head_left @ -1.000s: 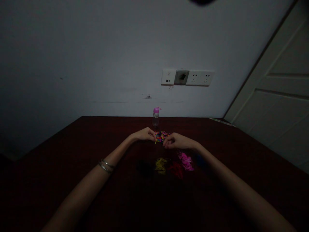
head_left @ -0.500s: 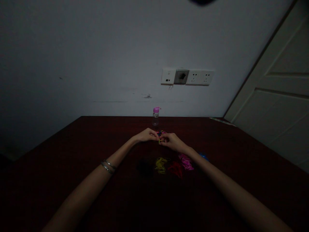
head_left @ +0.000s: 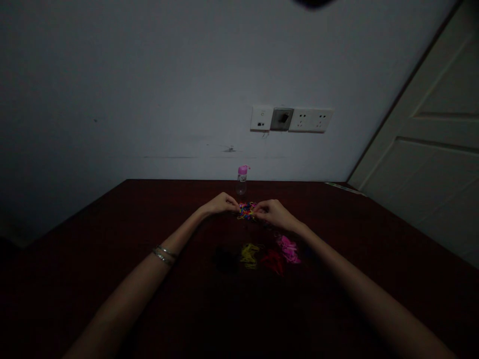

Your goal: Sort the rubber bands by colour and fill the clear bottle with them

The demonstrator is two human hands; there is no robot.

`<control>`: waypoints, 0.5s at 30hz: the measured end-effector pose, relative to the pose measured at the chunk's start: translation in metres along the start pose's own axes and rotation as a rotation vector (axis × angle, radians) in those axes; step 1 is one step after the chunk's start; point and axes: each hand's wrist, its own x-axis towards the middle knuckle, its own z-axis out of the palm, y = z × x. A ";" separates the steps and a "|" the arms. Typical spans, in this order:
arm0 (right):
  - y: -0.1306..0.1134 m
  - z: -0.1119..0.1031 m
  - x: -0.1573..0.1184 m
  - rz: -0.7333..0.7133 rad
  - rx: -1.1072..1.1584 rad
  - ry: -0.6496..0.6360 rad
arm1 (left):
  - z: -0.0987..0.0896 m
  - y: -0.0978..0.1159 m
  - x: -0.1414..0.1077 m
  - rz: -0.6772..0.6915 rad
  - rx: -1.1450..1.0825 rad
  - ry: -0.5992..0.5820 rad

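Note:
A small mixed heap of coloured rubber bands [head_left: 246, 211] lies in front of the bottle on the dark table. At its left edge is my left hand [head_left: 221, 203], its thumb and fingers pinched on the bands there. My right hand [head_left: 275, 213] reaches in from the opposite side, fingertips closed on bands at the heap's right edge. Nearer to me lie a yellow bunch of bands [head_left: 249, 255], a red bunch [head_left: 273, 261] and a pink bunch [head_left: 289, 249]. A very dark bunch [head_left: 225, 258] sits left of the yellow one, barely visible.
A clear bottle with a pink lid [head_left: 241, 181] stands behind the heap. The table [head_left: 168, 192] meets a wall that carries sockets and switches [head_left: 291, 119]. At the far right edge lies a flat strip [head_left: 345, 188], beside a pale door [head_left: 441, 144].
My hands have drawn apart, left hand going left and right hand slightly right, uncovering the mixed heap. The yellow band between my fingertips no longer shows there. My right forearm now hides the blue bunch.

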 end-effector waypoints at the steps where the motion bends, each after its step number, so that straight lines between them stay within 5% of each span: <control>1: -0.004 -0.006 -0.001 0.006 0.025 -0.050 | -0.003 0.000 -0.001 0.000 0.046 -0.002; 8: -0.021 -0.008 -0.009 -0.018 0.094 -0.471 | -0.003 0.004 -0.005 0.049 0.319 -0.170; 15: -0.016 -0.001 -0.009 -0.041 0.006 -0.553 | 0.007 0.006 -0.004 0.065 0.403 -0.106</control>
